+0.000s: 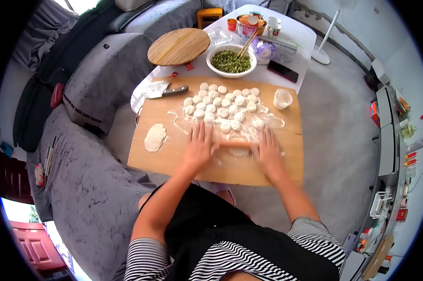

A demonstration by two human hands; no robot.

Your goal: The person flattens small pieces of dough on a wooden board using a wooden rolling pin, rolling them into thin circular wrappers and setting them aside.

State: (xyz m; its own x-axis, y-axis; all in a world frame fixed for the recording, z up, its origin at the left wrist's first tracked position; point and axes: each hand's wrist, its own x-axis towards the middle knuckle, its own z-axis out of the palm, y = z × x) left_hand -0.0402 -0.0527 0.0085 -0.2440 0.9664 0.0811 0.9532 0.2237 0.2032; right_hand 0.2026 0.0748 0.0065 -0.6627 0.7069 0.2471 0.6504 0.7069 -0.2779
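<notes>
A wooden rolling pin lies crosswise over a round of dough near the front of the floured wooden board. My left hand presses on the pin's left end, its fingers stretched forward. At the other end my right hand lies flat in the same way, slightly blurred. Both palms hide the pin's ends. Just beyond my fingers are several small flattened dough pieces, dusted with flour. Left of my left hand rests a thin rolled-out dough wrapper.
A cleaver lies at the board's back left, a clear cup at its back right. Behind stand a white bowl of chopped green filling with chopsticks, a round wooden lid and a phone. A grey sofa is on the left.
</notes>
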